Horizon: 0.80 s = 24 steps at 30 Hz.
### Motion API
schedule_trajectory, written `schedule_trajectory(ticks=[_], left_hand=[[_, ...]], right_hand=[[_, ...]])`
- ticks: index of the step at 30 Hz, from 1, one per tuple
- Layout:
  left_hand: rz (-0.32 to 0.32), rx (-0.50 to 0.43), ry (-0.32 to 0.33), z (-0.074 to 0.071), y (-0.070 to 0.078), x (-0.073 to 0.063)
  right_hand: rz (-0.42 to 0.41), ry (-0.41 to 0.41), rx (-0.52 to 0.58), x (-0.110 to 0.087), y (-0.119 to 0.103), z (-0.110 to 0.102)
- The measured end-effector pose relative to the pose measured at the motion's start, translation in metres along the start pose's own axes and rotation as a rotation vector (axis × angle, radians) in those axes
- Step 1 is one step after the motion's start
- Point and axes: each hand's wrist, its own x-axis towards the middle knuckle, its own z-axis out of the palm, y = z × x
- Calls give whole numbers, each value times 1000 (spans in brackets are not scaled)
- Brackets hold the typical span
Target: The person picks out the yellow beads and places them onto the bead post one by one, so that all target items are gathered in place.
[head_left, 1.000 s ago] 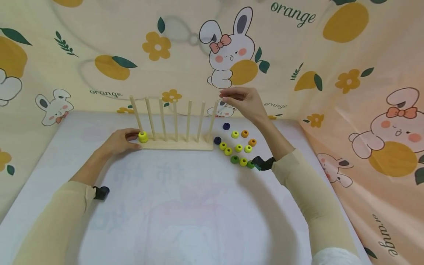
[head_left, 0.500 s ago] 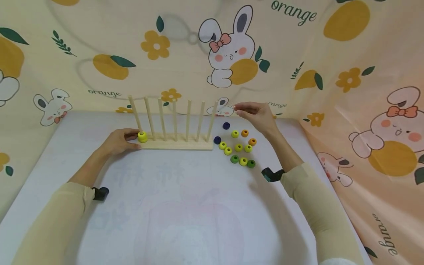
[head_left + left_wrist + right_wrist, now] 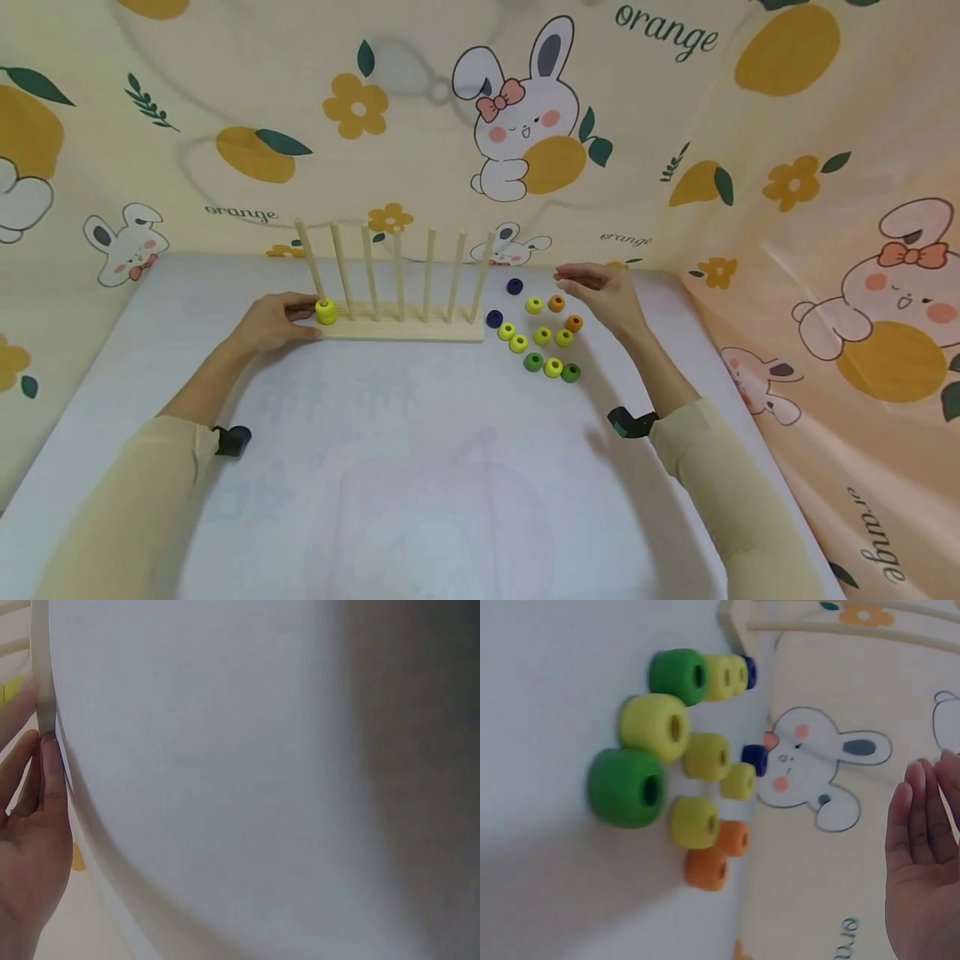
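Observation:
A wooden peg rack (image 3: 405,332) with a row of upright pegs stands toward the back of the table. Yellow beads (image 3: 326,312) sit at the foot of its leftmost peg; the other pegs are bare. My left hand (image 3: 272,323) grips the left end of the base, thumb at the front edge and fingers behind. In the right wrist view my right hand (image 3: 924,862) has nearly straight fingers and holds nothing. It hovers above the orange beads (image 3: 557,303) and just right of a yellow bead (image 3: 534,305).
Loose beads lie right of the rack: dark blue beads (image 3: 494,319), several yellow beads (image 3: 542,336) and green beads (image 3: 533,362). A cloth printed with rabbits and oranges (image 3: 420,150) hangs behind and to the right of the white table (image 3: 420,467).
My right hand has come down and to the right, from beside the top of the rightmost peg to over the loose beads. The left hand and the rack stay in place.

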Motion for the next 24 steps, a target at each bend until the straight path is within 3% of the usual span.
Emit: schedule_trajectory(ticks=[5,10,20,24], left_hand=[[19,3,14,0,0,1],[32,36,7,-1,0,2],[18,34,3,-1,-3,3],[35,5,4,0,-5,3]], right_hand=[[2,4,-7,-11,18,-3],[76,35,3,-28,31,-5],[131,17,-60,-56,26,-5],[137,37,-103,-58,60,-9]])
